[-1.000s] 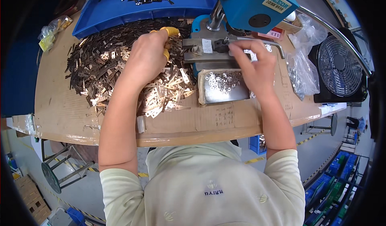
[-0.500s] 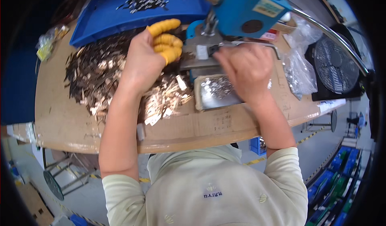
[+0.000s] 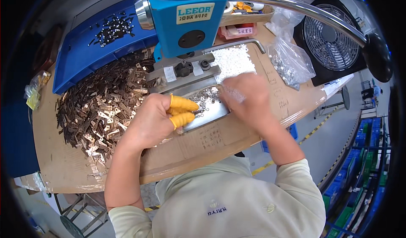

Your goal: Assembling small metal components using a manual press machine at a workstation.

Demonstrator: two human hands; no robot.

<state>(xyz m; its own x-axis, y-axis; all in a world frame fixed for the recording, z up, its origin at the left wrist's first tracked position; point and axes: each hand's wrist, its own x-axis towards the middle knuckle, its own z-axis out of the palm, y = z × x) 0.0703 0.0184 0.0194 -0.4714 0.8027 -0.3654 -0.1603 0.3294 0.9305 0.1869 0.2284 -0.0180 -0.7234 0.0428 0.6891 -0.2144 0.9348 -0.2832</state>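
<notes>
My left hand (image 3: 151, 118), with yellow covers on its fingers, is over the left part of a shallow metal tray (image 3: 208, 118) of small metal rings. Its fingertips are bent together; a small dark bit shows at them, too small to name. At the tray's right end is my right hand (image 3: 250, 99), its fingers smeared by motion. Behind the tray, a steel fixture (image 3: 183, 68) with dark blocks sits under a blue hand press (image 3: 190, 35). To the left of my left hand lies a big heap of flat, drilled metal strips (image 3: 101, 107), dark and coppery.
Small white pieces (image 3: 234, 61) are piled right of the fixture. A blue tray (image 3: 72, 71) with black parts stands back left. The press's long lever (image 3: 304, 8) reaches right, above plastic bags (image 3: 289, 62) and a black fan (image 3: 330, 37). A hex key (image 3: 259, 46) lies behind the white pile.
My left hand has come from beside the fixture to the ring tray, its fingers closing. My right hand has left the fixture for the tray's right end. The view has shifted.
</notes>
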